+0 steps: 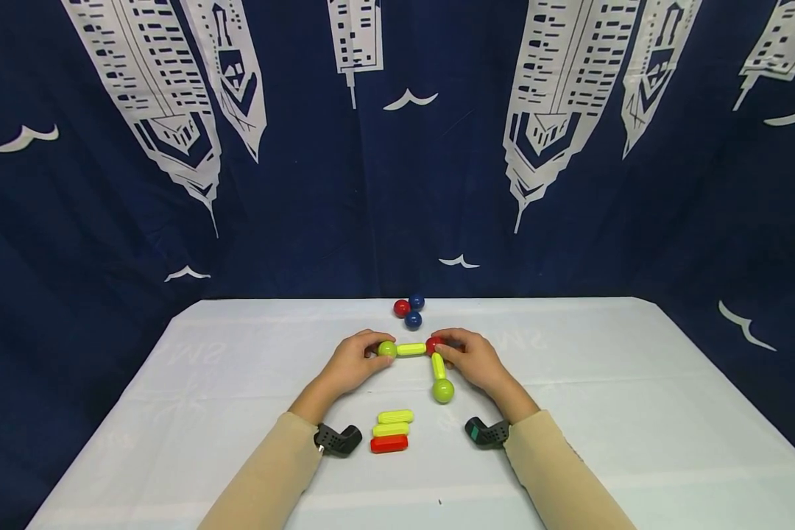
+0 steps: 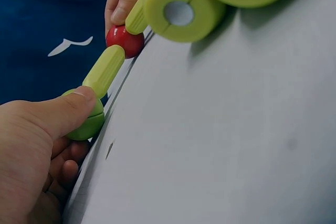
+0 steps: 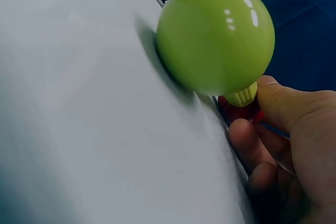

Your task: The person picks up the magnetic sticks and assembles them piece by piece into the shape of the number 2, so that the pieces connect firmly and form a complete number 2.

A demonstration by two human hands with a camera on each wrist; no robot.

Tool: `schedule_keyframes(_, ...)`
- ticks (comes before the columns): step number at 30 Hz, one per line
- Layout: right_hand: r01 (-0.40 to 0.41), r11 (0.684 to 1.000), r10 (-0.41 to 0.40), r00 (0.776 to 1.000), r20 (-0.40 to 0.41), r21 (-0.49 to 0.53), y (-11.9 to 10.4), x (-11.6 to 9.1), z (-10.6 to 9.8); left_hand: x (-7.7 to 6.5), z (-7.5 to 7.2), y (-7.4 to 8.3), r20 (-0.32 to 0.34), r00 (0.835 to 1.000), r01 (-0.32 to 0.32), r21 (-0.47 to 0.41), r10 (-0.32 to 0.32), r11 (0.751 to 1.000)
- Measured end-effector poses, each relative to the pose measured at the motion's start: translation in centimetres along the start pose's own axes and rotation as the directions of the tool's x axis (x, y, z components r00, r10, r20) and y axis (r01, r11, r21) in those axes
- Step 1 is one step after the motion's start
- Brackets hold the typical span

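Observation:
On the white table lies a joined chain of balls and short rods. My left hand [image 1: 354,362] grips the green ball [image 1: 387,349] at its left end, thumb across it in the left wrist view. A yellow rod [image 1: 411,350] runs from that ball to a red ball [image 1: 431,345]. My right hand [image 1: 472,359] holds this red ball between thumb and fingers, partly covering it. From the red ball a second yellow rod [image 1: 439,366] points toward the near side and ends in another green ball [image 1: 443,391], large in the right wrist view [image 3: 215,38].
Two yellow rods [image 1: 393,422] and a red rod [image 1: 389,444] lie side by side between the forearms. Behind the chain sit a red ball [image 1: 401,308] and two blue balls [image 1: 414,319]. A dark blue curtain [image 1: 371,184] hangs beyond the table [image 1: 238,331].

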State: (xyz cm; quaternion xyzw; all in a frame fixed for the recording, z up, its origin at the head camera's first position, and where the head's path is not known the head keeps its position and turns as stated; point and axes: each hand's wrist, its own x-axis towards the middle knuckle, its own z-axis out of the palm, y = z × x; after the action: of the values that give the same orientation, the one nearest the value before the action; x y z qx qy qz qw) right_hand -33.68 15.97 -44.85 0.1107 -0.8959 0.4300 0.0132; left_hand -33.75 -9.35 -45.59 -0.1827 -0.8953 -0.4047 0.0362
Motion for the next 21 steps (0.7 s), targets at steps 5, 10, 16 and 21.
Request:
schedule_keyframes(5, 0.016, 1.0, -0.016, 1.0, -0.003, -0.001, 0.01, -0.1, -0.08, 0.01, 0.02, 0.06, -0.003, 1.0, -0.009, -0.006, 0.009, 1.0)
schedule_keyframes(10, 0.031, 0.999, -0.031, 1.0, -0.004, -0.006, 0.05, -0.15, -0.05, -0.01, 0.07, -0.02, -0.002, 1.0, -0.005, -0.01, 0.005, 1.0)
schedule_keyframes(16, 0.04, 0.999, -0.04, 0.999, -0.012, -0.017, -0.09, -0.04, 0.14, -0.11, -0.18, -0.02, -0.015, 1.0, -0.003, -0.008, 0.003, 1.0)
schedule_keyframes(21, 0.053, 0.998, -0.053, 0.998, -0.013, -0.042, 0.13, -0.06, 0.05, -0.1, -0.09, -0.08, 0.0, 1.0, -0.015, -0.014, 0.015, 1.0)
